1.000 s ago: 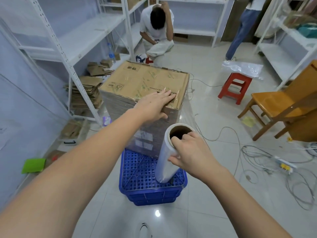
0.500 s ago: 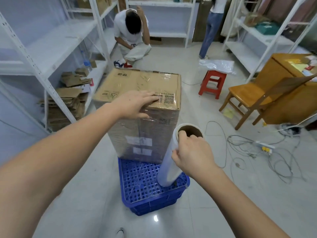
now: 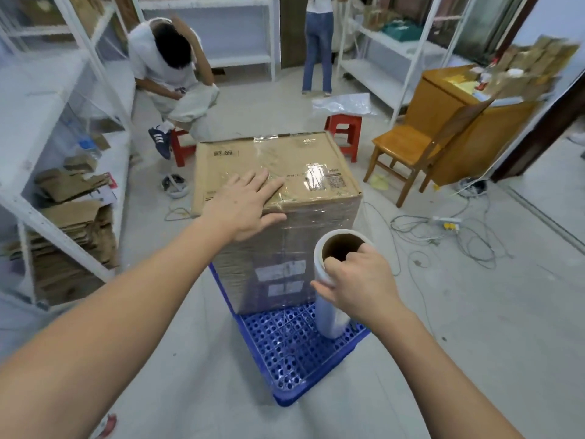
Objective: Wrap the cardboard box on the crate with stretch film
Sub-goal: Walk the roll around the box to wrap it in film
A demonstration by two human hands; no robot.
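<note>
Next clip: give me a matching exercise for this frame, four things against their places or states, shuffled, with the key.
Things
1. brown cardboard box
2. white stretch film roll
3. left hand
4. red plastic stool

States
A. gripped upright by the right hand
B. flat on the box top
C. stands on the blue perforated plastic crate
D. behind the box, clear plastic sheet on top

Pairs: 1-C, 2-A, 3-B, 4-D

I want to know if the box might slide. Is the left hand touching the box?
Touching. The head view shows the left hand lying flat on top of the cardboard box, fingers spread, thumb over the front edge.
</note>
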